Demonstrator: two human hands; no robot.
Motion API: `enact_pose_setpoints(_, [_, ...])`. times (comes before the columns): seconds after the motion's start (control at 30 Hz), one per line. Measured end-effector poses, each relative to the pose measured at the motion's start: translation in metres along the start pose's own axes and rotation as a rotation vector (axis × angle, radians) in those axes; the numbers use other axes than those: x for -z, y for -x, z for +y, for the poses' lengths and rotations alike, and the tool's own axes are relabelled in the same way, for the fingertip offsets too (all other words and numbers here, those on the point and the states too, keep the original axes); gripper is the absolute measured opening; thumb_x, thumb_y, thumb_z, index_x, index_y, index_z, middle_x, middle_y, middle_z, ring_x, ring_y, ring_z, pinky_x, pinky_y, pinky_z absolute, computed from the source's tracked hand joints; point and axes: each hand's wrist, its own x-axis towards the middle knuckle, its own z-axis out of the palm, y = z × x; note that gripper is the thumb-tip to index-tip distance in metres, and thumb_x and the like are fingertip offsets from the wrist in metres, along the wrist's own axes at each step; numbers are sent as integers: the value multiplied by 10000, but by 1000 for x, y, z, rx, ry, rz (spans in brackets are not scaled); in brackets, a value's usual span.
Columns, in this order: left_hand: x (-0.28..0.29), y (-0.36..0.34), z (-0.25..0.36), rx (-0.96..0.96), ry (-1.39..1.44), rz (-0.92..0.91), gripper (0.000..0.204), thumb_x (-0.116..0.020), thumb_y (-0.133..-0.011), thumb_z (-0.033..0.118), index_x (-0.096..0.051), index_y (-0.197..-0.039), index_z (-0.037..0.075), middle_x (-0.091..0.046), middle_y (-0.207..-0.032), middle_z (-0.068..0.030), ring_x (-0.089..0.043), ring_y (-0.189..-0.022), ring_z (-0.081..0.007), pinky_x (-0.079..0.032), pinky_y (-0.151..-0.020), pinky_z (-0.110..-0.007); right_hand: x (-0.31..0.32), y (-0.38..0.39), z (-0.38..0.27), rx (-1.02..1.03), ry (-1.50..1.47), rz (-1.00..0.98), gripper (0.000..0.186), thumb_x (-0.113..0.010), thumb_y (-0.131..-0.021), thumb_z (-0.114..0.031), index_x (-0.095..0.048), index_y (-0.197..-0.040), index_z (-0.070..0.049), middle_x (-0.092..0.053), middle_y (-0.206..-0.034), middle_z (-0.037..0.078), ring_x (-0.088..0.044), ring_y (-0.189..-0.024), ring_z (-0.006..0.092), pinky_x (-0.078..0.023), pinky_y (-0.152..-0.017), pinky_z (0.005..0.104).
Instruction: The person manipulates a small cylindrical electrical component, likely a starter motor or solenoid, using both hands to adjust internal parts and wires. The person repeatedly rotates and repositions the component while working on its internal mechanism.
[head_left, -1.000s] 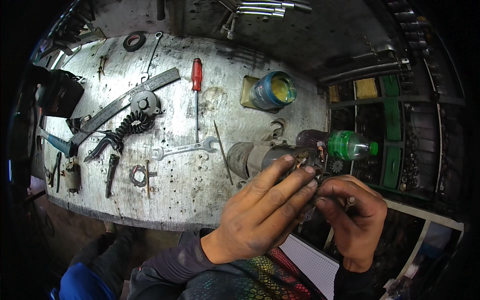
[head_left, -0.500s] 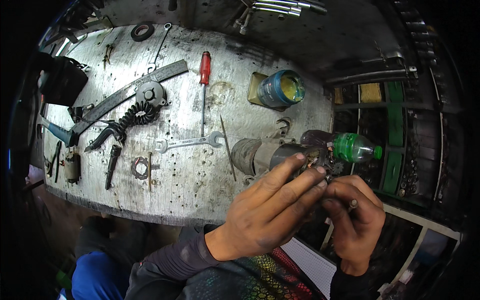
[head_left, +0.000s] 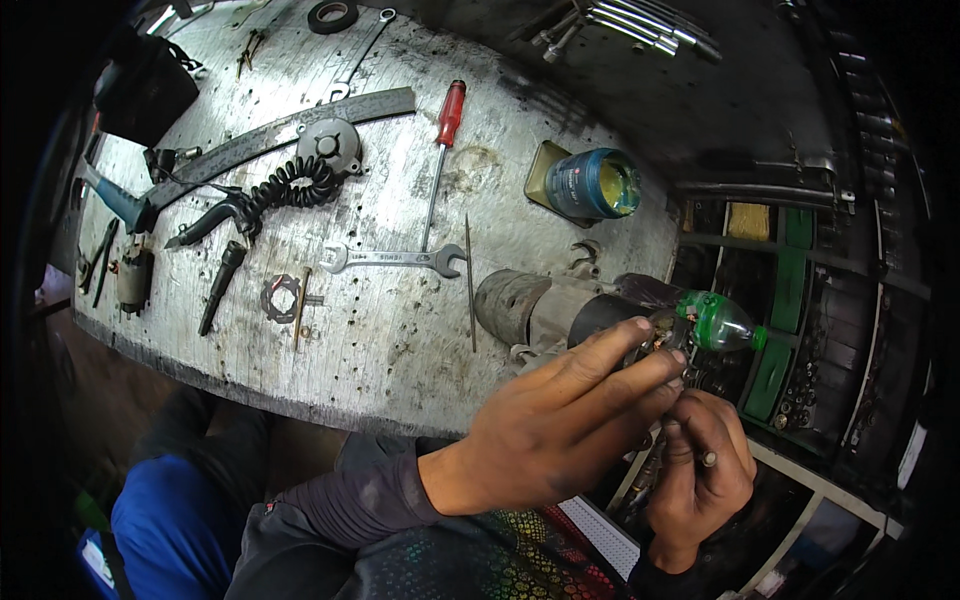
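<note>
A grey cylindrical motor unit (head_left: 535,305) lies at the right end of the workbench (head_left: 380,350), its dark end facing right. My left hand (head_left: 570,425) reaches over it, fingertips pinching small parts at that dark end. My right hand (head_left: 700,470) is curled just below, gripping a thin metal tool (head_left: 650,470) whose tip is hidden behind my left hand's fingers. A green plastic bottle (head_left: 722,322) lies right behind the fingertips.
On the bench lie a double open-end wrench (head_left: 395,259), a red-handled screwdriver (head_left: 440,150), a thin rod (head_left: 469,280), a blue tin (head_left: 592,183), a coiled black cable (head_left: 285,185), a round cover (head_left: 328,145) and a long flat bar (head_left: 290,125). Shelving stands at the right.
Both hands stay at the motor's end; the fingers have shifted slightly. The view has moved a little, so the bench sits higher and further left.
</note>
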Motion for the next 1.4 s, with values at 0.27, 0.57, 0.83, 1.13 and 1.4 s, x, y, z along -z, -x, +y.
enact_pose_setpoints(0.27, [-1,1,2,46,42,19,312,-805,-833,73,-782,-1143,45,-734,-1305,-114,-702,-1241,-388,-629,-1012,-449,-5,11,4,73,63,51,138,-708,-948,58,-767,-1073,69,-771,-1041,219,-778,-931,315,-607,-848,353])
enact_pose_setpoints(0.57, [4,-13,12,164,156,-31,387,-835,-729,14,-798,-1114,19,-742,-1211,-139,-706,-1179,-430,-599,-1022,-488,22,0,16,113,-74,-203,360,-635,-769,138,-771,-1095,70,-752,-1106,220,-781,-976,357,-629,-861,389])
enact_pose_setpoints(0.83, [16,-19,16,-127,-225,-192,360,-768,-798,87,-805,-1150,23,-742,-1280,-147,-695,-1266,-424,-642,-915,-406,20,1,44,309,-116,-217,544,-627,-713,161,-770,-1223,34,-737,-1164,188,-768,-936,325,-638,-808,402])
enact_pose_setpoints(1.13, [24,-31,21,-345,-452,-417,352,-687,-824,89,-791,-1129,-54,-738,-1231,-210,-683,-1302,-412,-627,-1046,-451,-11,16,60,47,-750,-38,386,-543,-1011,74,-712,-1357,46,-717,-1114,173,-705,-892,193,-576,-767,305])
enact_pose_setpoints(1.4, [21,-39,24,-321,-423,-394,390,-844,-712,-32,-821,-1100,8,-746,-1186,-187,-736,-1176,-418,-657,-934,-438,14,-1,63,34,-969,34,573,-575,-1092,-538,-693,-1049,21,-642,-1068,130,-611,-815,163,-488,-716,290])
